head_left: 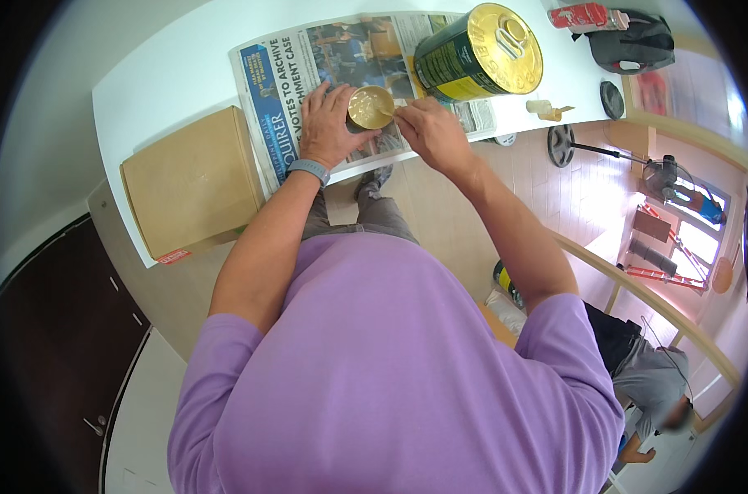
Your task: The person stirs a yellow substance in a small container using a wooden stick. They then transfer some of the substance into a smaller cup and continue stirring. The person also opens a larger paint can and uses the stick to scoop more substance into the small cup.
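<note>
Left hand (328,125): curved around a small round tin (368,97), fingers spread along its left side and thumb along its near side. Grip is steadying; the left wrist bears a grey-blue watch (310,170). Right hand (433,138): closed, fingertips pinched together at the tin's right rim on a thin pale implement (388,110), mostly covered; its kind cannot be told.

The tin sits between the two hands, its open mouth facing up and showing a pale golden content. Whether its base touches the newspaper (271,107) beneath cannot be told. The newspaper lies spread on a white table (172,86), under and beyond both hands.

Beyond the right hand stands a large dark green can (456,64) with a gold top, well apart from the fingers. Left of the left hand, a closed cardboard box (193,181) overlaps the table's near edge. Right of the right hand lie a small pale roll (538,107) and, farther right, a dark round disc (612,100). Farther out on that side, a red bottle (584,16) is beside a black bag (635,45). A co-worker (654,375) in grey is well behind the right hand
</note>
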Demonstrator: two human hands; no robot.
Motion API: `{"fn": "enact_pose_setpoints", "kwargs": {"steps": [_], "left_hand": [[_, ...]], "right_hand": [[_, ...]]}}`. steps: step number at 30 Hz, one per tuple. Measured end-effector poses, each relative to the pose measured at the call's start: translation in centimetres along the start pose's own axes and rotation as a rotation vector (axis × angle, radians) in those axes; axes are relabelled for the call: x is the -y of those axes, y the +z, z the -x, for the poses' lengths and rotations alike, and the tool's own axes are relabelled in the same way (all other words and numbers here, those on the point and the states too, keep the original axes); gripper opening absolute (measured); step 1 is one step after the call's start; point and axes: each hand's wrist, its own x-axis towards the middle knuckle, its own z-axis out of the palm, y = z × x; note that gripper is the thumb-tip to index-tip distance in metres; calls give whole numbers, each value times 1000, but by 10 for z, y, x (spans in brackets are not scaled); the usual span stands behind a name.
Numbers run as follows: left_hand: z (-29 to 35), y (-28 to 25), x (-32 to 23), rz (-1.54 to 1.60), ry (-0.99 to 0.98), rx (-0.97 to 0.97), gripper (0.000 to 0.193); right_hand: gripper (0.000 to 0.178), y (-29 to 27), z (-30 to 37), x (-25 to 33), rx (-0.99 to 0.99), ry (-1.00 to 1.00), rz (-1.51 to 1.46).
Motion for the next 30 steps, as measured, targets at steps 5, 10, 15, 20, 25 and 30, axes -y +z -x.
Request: {"fn": "enact_pose_setpoints", "kwargs": {"steps": [5, 10, 15, 20, 25, 30], "left_hand": [[7, -8, 5, -22, 1, 19, 92], [5, -5, 6, -33, 4, 6, 91], [3, -6, 5, -10, 9, -10, 90], [3, -4, 8, -14, 16, -5, 90], [4, -5, 8, -16, 7, 17, 91], [4, -6, 8, -14, 4, 22, 90]], "right_hand": [[14, 15, 6, 29, -91, 114, -112], [12, 14, 1, 45, -90, 157, -67], [8, 21, -15, 23, -234, 40, 37], [8, 28, -11, 26, -103, -22, 82], [13, 26, -1, 38, -64, -5, 29], [14, 19, 2, 41, -66, 0, -3]]}}
